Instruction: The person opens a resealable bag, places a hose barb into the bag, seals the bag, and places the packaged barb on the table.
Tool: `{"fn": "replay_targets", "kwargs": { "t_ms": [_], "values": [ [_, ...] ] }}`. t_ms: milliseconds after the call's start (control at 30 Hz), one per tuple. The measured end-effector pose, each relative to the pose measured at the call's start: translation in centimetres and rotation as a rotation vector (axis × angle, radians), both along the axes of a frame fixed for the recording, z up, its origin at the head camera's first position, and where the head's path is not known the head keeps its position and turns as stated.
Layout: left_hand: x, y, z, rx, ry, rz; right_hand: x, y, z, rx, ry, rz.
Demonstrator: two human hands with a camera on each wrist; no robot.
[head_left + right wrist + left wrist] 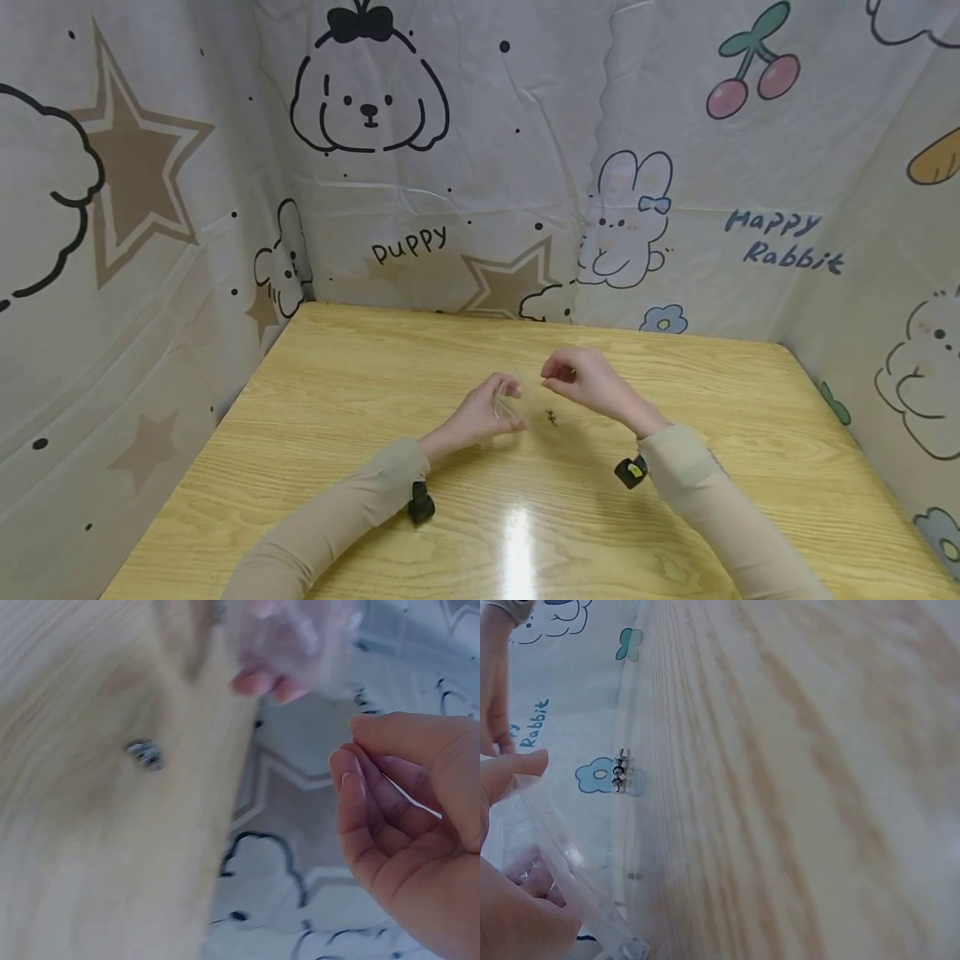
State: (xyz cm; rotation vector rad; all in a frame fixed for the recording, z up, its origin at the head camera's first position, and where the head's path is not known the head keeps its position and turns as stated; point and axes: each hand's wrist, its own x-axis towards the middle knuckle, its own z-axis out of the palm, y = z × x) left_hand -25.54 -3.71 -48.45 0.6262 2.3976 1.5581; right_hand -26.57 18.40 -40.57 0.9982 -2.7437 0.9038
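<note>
My left hand (483,412) holds a clear plastic bag (559,840) between thumb and fingers, low over the table. The bag is see-through, and several fingertips show behind its film in the left wrist view. To its right, my right hand (588,382) hovers with curled fingers; thumb and forefinger (346,761) come close together at the tips. Nothing shows between them. A small cluster of dark and silvery metal pieces (552,417) lies on the wood between the hands, just below the right one. Their exact kind is too small to tell.
The wooden table (360,358) has a pale grain and a bright light reflection near the front. A printed cloth curtain (495,167) hangs around the back and both sides. Small black cameras are strapped at the left wrist (421,504) and right wrist (631,472).
</note>
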Motion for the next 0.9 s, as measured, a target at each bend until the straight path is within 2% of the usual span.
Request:
{"fn": "replay_targets", "kwargs": {
  "t_ms": [233,467,633,900],
  "values": [
    [-0.1,0.1,-0.1,-0.005,0.005,0.022,-1.2,1.5,-2.9,0.068,-0.076,-0.052],
    [0.0,-0.1,0.1,-0.014,0.012,0.026,-1.7,2.1,-5.5,0.085,-0.154,-0.045],
    [0.1,-0.1,0.3,-0.019,0.016,0.027,-1.7,2.2,-6.4,0.093,-0.167,-0.047],
    [0.1,-0.2,0.2,-0.026,0.012,0.031,-1.7,2.1,-6.6,0.104,-0.17,-0.028]
  ]
}}
